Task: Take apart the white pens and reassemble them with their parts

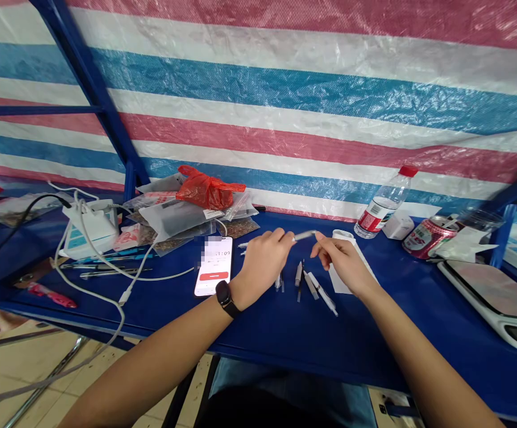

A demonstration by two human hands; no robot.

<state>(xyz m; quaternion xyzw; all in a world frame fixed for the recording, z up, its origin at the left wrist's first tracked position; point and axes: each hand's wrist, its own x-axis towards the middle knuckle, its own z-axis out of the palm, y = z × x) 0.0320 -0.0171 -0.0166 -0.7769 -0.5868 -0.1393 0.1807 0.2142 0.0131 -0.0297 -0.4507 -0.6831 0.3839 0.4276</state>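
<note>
Both my hands meet over the middle of a blue table (285,333). My left hand (265,257), with a black watch on its wrist, is closed round one end of a slim grey pen barrel (305,236). My right hand (341,257) pinches the barrel's other end. Under the hands lie several loose pen parts (314,288) and a white sheet (338,279).
A phone (213,266) with a lit screen lies left of my hands. Further left are a white charger (91,229) with cables, pens, clear bags and a red bag (207,189). At the right stand a water bottle (385,202), a red can (428,236) and a scale (494,297).
</note>
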